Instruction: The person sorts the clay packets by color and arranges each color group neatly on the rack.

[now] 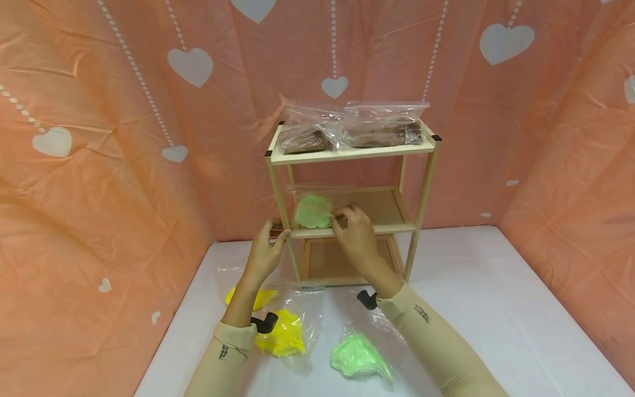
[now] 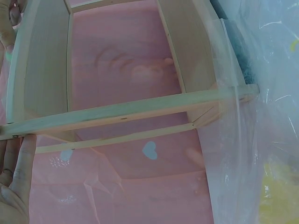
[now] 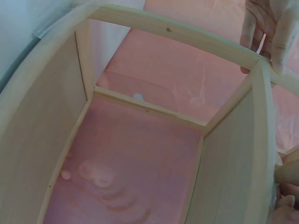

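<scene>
A small three-tier wooden shelf (image 1: 354, 229) stands at the back of the table. On its middle board, at the left, a clear zip bag with a light green lump (image 1: 315, 212) leans upright. My right hand (image 1: 358, 234) pinches the right edge of that bag between thumb and fingertips. With the left hand (image 1: 265, 251) I grip the shelf's front left post (image 2: 98, 114) at middle-board height, thumb in front and fingers behind. In the right wrist view the left hand (image 3: 273, 32) shows around the post, and part of the right hand (image 3: 287, 186) appears at the lower right edge.
Two clear bags of brown material (image 1: 305, 138) lie on the top board. On the white table (image 1: 461, 309), bags with yellow lumps (image 1: 283, 333) lie front left and a bag with a green lump (image 1: 358, 355) lies front centre. Pink cloth (image 1: 238, 165) surrounds the table behind and beside.
</scene>
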`<state>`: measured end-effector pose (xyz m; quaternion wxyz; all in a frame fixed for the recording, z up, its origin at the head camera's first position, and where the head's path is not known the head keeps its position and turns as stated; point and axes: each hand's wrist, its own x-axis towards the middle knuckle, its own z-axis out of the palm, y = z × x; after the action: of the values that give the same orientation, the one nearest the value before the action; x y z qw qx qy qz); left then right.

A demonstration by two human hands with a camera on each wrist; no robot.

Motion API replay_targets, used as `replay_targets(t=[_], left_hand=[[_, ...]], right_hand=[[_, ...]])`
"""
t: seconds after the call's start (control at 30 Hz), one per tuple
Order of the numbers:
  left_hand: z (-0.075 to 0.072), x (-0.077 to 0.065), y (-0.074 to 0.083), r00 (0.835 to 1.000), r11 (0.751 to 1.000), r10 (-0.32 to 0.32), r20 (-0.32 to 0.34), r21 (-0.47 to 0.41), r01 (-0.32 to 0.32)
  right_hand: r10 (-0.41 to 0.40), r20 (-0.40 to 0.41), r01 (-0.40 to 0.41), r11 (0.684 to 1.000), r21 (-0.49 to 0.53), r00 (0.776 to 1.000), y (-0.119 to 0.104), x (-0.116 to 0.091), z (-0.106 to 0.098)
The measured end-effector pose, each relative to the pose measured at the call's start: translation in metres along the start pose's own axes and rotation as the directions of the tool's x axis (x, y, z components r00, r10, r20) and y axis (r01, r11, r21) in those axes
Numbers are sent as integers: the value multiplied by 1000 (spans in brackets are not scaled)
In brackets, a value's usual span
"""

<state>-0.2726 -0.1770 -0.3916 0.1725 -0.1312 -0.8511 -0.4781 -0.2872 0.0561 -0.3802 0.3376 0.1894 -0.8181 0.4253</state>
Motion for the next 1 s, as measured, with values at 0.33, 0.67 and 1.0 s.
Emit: replay_targets(t=[0.33,0.67,1.0], left_hand=[[0,1,1,1000,1000,2,4,-7,-2],[0,1,0,1000,1000,10,1,3,-10],[0,1,-1,1000,1000,14,2,-14,-14]], right_hand=[[10,30,-10,1000,-1,1000,1,0,-2],[50,32,-54,990,134,998,5,-8,-9],[-105,-98,124,969,214,990,7,-35,-21]])
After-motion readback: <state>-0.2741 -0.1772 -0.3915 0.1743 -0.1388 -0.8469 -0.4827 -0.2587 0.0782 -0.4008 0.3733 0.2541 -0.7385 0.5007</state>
